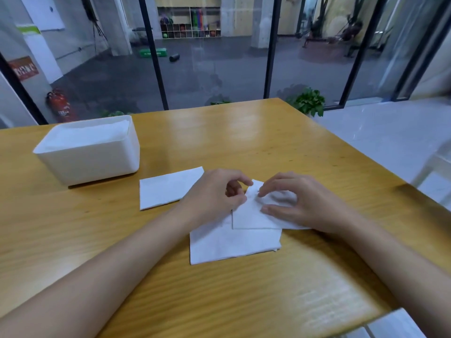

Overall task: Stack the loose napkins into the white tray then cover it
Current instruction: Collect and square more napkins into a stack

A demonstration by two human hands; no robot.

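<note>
Head view: left hand point(214, 193) and right hand point(300, 203) pinch the napkin point(251, 217) between them.

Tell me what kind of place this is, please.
Probably a sitting area beside a gym hall: past the glass wall there are a shelf of balls, a dark foam roller and a green block on a dark floor.

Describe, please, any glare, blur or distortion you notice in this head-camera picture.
Head view: pale glare bands lie across the wooden table beyond the hands; wide-angle distortion bows the black window frames and the table's edges; blur softens the right hand and the top napkin it grips with the left hand; the white tray is washed out bright inside, hiding detail.
</note>
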